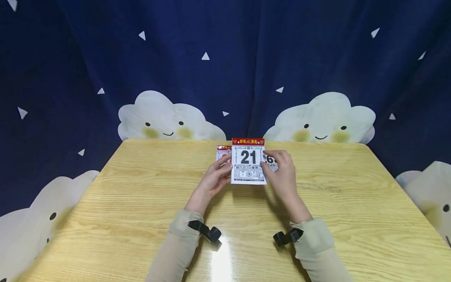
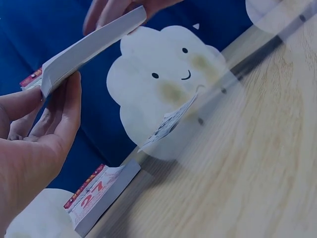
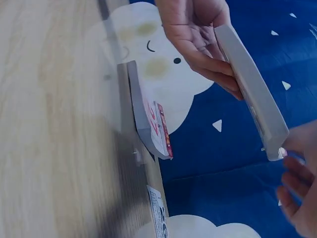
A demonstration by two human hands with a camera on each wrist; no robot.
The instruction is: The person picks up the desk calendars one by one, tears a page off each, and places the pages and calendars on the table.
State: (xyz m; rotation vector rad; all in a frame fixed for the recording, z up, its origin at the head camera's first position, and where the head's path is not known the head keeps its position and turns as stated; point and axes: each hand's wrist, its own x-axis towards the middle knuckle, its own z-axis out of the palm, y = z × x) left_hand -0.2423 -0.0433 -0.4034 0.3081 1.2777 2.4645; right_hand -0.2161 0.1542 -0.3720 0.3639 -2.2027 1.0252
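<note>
A tear-off calendar (image 1: 248, 172) with a red header and a black 21 is held up over the table's far part. My left hand (image 1: 217, 174) grips its left edge, thumb on the front and fingers behind, as the left wrist view shows. At the right edge, my right hand (image 1: 283, 170) pinches the calendar between thumb and forefinger. The block's thick page edge shows in the right wrist view. Behind it, a second calendar (image 2: 96, 198) with a red 27 lies on the table, partly hidden from the head camera. A thin sheet (image 3: 157, 210) printed 26 is partly covered by my right hand in the head view.
The pale wood table (image 1: 141, 203) ends just behind the calendars. Past its far edge hangs a dark blue curtain (image 1: 239, 70) with white triangles and smiling clouds. Black wrist cameras are strapped over both beige sleeves (image 1: 184, 243).
</note>
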